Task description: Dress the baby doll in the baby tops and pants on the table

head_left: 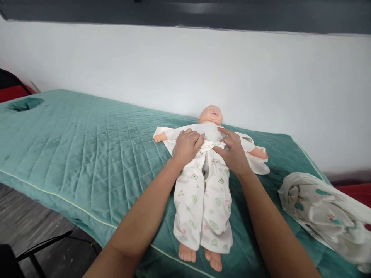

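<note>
A baby doll (211,115) lies on its back in a white top (182,132) with its arms spread. White printed baby pants (191,200) cover its legs, and its bare feet stick out below. My left hand (188,146) is closed on the waistband at the doll's left-of-view side, fingertips curled out of sight. On the opposite side, my right hand (232,152) pinches the waistband between thumb and lower fingers, while its index finger stretches over the belly. A gap down the front between the pants legs shows something grey underneath.
A green quilted cover (95,154) spreads over the bed, which has a face hole (26,104) at far left. Crumpled printed cloth (324,212) lies at right. Behind the bed stands a white wall (185,69). Black metal legs (43,245) show at lower left.
</note>
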A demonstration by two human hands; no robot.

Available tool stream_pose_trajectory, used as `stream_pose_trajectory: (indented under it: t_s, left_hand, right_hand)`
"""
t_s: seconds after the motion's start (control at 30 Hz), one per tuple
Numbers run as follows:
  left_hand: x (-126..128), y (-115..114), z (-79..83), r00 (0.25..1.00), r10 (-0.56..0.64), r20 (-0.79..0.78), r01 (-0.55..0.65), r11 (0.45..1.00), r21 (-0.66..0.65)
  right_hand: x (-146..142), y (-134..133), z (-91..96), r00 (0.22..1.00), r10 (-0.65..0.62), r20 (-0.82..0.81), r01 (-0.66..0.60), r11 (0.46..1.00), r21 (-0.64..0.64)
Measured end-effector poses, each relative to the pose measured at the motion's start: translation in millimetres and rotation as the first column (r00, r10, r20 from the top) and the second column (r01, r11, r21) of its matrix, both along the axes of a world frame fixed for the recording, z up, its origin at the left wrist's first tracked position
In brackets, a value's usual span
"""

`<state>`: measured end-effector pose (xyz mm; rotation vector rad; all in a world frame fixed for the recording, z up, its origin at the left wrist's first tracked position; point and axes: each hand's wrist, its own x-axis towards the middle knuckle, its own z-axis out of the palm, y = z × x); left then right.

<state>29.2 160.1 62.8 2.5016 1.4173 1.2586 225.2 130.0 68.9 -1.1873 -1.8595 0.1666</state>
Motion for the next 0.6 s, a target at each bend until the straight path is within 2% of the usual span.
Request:
stream_pose_trajectory:
  t_s: [0.17,0.33,0.5,0.6]
  left_hand:
    - [-15,-16,-16.6,0.996,0.092,-0.018,-0.093,0.995,-0.024]
    - [-26,-28,-25.9,0.978,0.175,-0.111,-0.180,0.983,-0.041]
    - [-26,-35,-26.8,0.941,0.295,-0.166,-0.304,0.952,-0.035]
    - [-23,-35,-26.1,0.936,0.318,-0.154,-0.327,0.944,-0.041]
  right_hand:
    - [2,-18,-5.9,0.993,-0.056,0.100,0.045,0.993,0.113]
    - [3,-52,-16.6,0.977,-0.130,0.170,0.093,0.973,0.210]
    - [4,-88,-25.5,0.980,-0.026,0.196,-0.011,0.982,0.188]
    - [6,-95,-28.5,0.984,-0.061,0.165,0.030,0.983,0.184]
